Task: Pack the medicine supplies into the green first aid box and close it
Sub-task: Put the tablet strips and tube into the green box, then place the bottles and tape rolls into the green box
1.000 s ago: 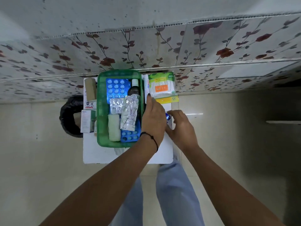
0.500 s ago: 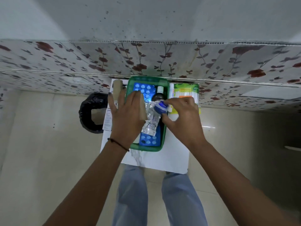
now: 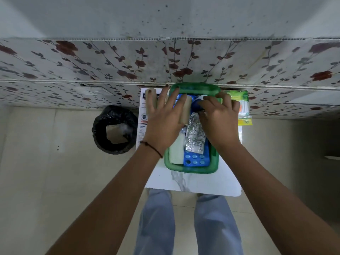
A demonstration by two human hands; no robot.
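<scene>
The green first aid box point(image 3: 191, 170) stands open on a small white table point(image 3: 195, 184) against the wall. Inside lie a blue blister pack point(image 3: 196, 160), a silver pill strip point(image 3: 195, 138) and a white gauze roll point(image 3: 176, 152). My left hand point(image 3: 163, 124) hovers over the box's left side with fingers spread, and a beige bandage roll point(image 3: 186, 111) is held at its thumb. My right hand point(image 3: 219, 120) is over the box's far right part, its fingers closed on a small blue-capped item point(image 3: 196, 104). Both hands hide the box's far contents.
A green pack of cotton swabs point(image 3: 243, 107) lies right of the box. On the left are a white printed carton point(image 3: 142, 116) and a second beige roll point(image 3: 151, 98). A black-lined bin point(image 3: 115, 130) stands on the floor to the left. My legs are under the table's near edge.
My right hand lifted the blue-capped item from the table right of the box and carried it over the box. My left hand moved across to the box's left side, now with a beige roll.
</scene>
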